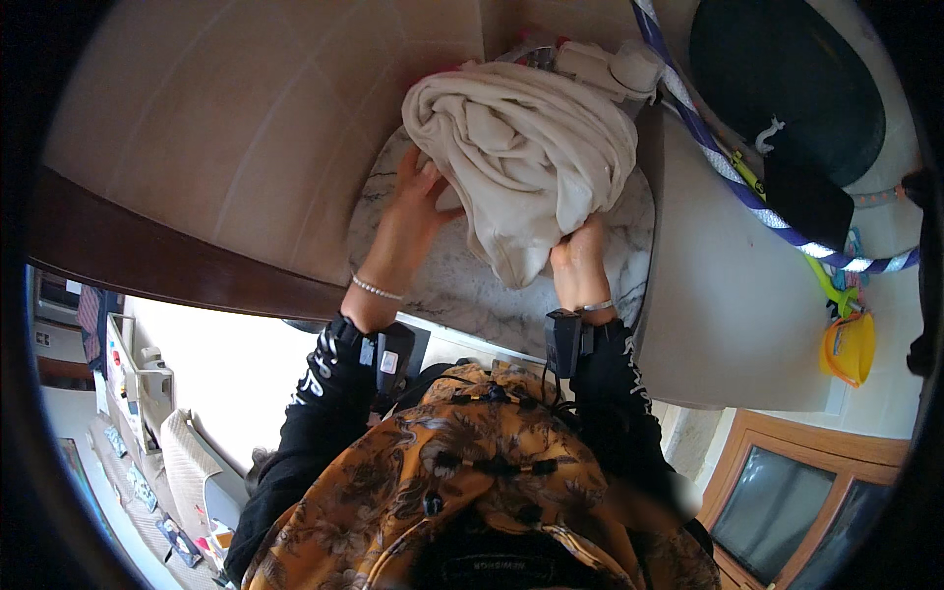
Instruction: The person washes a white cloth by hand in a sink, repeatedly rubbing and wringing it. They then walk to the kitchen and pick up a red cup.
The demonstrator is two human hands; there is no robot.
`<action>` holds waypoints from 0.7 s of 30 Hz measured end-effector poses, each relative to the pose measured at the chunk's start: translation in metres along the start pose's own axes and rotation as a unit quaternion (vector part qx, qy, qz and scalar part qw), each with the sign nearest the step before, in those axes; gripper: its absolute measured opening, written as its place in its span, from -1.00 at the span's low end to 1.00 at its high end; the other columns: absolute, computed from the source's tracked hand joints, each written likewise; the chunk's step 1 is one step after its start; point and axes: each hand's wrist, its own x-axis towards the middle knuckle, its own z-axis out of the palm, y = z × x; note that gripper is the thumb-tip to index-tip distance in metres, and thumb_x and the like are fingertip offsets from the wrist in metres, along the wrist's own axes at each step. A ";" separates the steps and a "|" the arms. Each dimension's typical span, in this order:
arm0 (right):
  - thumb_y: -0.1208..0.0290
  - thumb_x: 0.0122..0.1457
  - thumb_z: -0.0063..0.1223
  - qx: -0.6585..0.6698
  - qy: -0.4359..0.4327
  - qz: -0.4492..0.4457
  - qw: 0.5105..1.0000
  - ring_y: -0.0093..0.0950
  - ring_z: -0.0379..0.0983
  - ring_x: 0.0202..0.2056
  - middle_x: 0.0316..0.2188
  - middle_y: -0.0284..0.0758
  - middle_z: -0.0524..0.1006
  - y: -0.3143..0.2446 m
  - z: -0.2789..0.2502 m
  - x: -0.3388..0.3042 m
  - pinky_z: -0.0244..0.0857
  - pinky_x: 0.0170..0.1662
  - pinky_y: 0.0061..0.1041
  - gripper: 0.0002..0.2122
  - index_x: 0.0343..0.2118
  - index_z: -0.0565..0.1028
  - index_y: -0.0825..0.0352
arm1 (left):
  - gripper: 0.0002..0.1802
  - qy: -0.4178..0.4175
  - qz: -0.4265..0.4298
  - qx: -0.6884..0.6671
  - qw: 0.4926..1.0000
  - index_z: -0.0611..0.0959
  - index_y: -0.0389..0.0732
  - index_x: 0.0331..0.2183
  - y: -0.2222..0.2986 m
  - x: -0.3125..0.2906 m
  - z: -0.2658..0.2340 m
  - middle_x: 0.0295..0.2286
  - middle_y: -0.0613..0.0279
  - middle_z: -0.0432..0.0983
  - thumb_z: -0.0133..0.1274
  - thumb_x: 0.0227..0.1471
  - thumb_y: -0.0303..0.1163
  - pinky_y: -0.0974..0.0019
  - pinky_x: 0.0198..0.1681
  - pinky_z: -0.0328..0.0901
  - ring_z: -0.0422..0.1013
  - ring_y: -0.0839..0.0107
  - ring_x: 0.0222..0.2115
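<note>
A large cream cloth (521, 147), loosely bundled in folds, lies on a round-edged, marble-patterned top (433, 285). One corner of it hangs toward me. My left hand (418, 202) is at the bundle's left edge, thumb and fingers spread, with some fingertips against or just under the cloth. At the near right side, my right hand (580, 261) has its fingers bent and pressed together on the fabric, gripping a fold. Its fingertips are partly hidden by the cloth.
Behind the cloth stands a white container (634, 69) among other items. A tiled wall (246, 128) rises on the left. On the right are a purple-and-silver hoop (723, 162), a dark oval object (787, 79) and a yellow toy bucket (849, 349). A wood-framed cabinet (787, 492) stands lower right.
</note>
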 end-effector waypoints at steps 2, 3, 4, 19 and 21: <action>0.21 0.26 -0.25 -0.011 0.003 0.006 1.000 -0.39 0.35 0.00 -0.03 -0.31 0.42 0.002 -0.005 -0.002 0.26 0.06 -0.34 -0.65 0.01 0.35 0.30 | -0.15 -0.036 -0.090 0.015 0.995 0.02 0.03 0.22 -0.009 -0.012 -0.020 0.18 0.14 0.00 -0.09 0.04 0.19 -0.22 0.03 0.11 0.02 0.15 0.16; 0.22 0.26 -0.26 -0.010 0.003 0.007 1.000 -0.38 0.35 0.00 -0.02 -0.30 0.42 0.004 -0.007 -0.002 0.25 0.07 -0.33 -0.65 0.01 0.34 0.31 | -0.06 -0.067 -0.120 0.029 0.990 -0.04 0.06 0.24 -0.018 -0.016 -0.023 0.21 0.16 -0.09 -0.09 0.00 0.28 -0.30 0.03 0.06 -0.04 0.12 0.18; 0.23 0.26 -0.28 -0.013 0.010 0.002 1.000 -0.37 0.35 0.00 -0.01 -0.29 0.41 0.006 -0.009 -0.001 0.25 0.07 -0.33 -0.64 0.02 0.33 0.32 | -0.06 -0.086 -0.173 -0.003 0.981 -0.03 0.06 0.24 -0.031 -0.026 -0.021 0.21 0.15 -0.06 -0.11 -0.01 0.31 -0.29 0.02 0.09 -0.03 0.12 0.18; 0.21 0.23 -0.12 -0.049 -0.100 0.082 0.990 -0.35 0.31 0.06 0.07 -0.26 0.33 0.022 -0.030 -0.019 0.29 0.08 -0.29 -0.56 0.13 0.22 0.25 | -0.44 -0.033 0.014 -0.021 0.999 0.34 -0.18 0.08 -0.097 -0.040 -0.026 0.01 0.17 0.34 -0.01 0.10 -0.17 0.24 0.07 0.23 0.29 0.30 0.00; 0.18 0.24 -0.14 -0.064 -0.109 0.100 0.987 -0.38 0.31 0.06 0.08 -0.29 0.33 0.020 -0.029 -0.020 0.30 0.07 -0.29 -0.55 0.15 0.20 0.22 | -0.45 -0.006 -0.019 -0.031 0.999 0.34 -0.19 0.08 -0.101 -0.044 -0.032 0.00 0.17 0.35 -0.01 0.09 -0.17 0.25 0.06 0.23 0.30 0.31 -0.01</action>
